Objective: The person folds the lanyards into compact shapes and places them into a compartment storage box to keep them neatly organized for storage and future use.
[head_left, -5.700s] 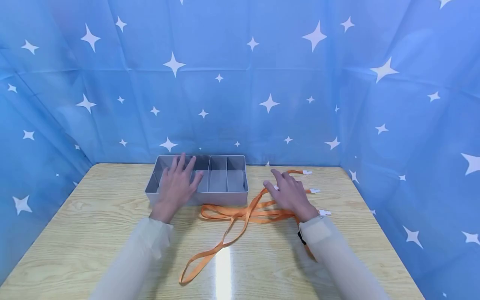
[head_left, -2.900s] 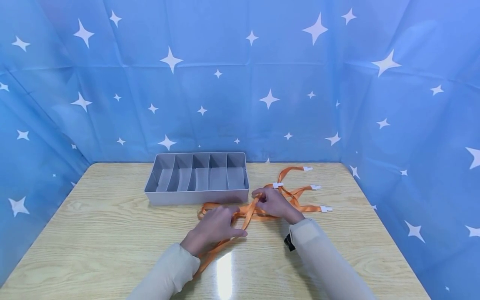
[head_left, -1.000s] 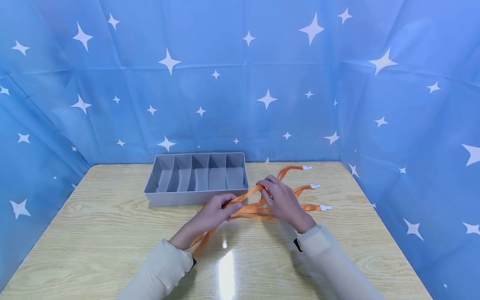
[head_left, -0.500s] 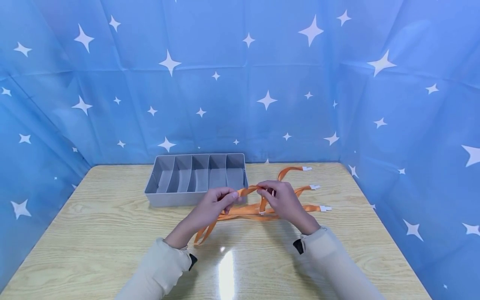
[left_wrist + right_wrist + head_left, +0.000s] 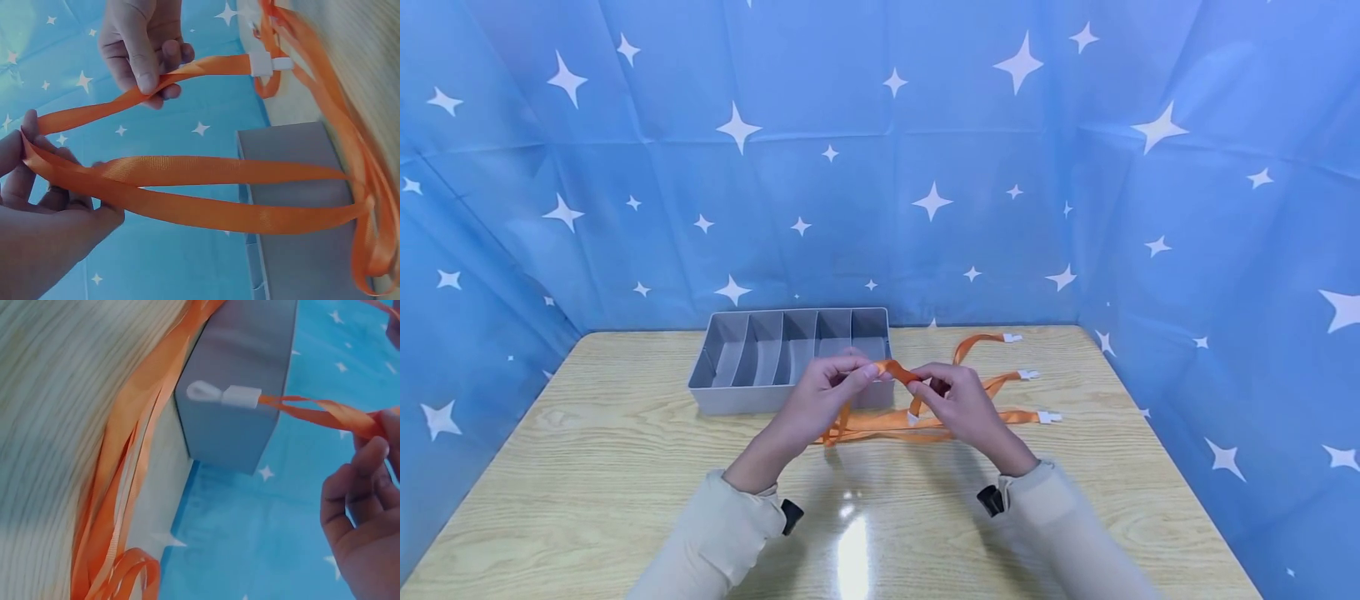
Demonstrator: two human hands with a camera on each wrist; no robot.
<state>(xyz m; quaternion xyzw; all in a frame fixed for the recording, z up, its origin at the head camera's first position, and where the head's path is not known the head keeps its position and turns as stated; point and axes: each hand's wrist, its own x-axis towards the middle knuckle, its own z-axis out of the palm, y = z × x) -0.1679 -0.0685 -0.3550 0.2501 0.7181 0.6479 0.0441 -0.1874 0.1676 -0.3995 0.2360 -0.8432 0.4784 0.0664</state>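
In the head view my left hand point(image 5: 811, 408) and right hand point(image 5: 968, 410) both pinch one orange lanyard point(image 5: 898, 372), raised in front of the box. A short length of its strap runs between them. From the right hand's fingers hangs the lanyard's end with a white plastic clip point(image 5: 242, 397). In the left wrist view the strap folds over the left fingers, and two long bands point(image 5: 187, 209) trail down toward the table. Under the hands lie more orange lanyards point(image 5: 883, 425), stretched side by side on the tabletop.
A grey box point(image 5: 775, 400) with several compartments stands behind the hands, toward the back of the wooden table point(image 5: 587, 467). At right lie white lanyard clips, one farthest back point(image 5: 1012, 337) and one nearest point(image 5: 1050, 417). A blue starry curtain point(image 5: 850, 192) surrounds the table.
Both hands came from spread positions over the box and lanyards to grip one lanyard. They lifted it off the pile, and its trailing loop drew up from the table's front.
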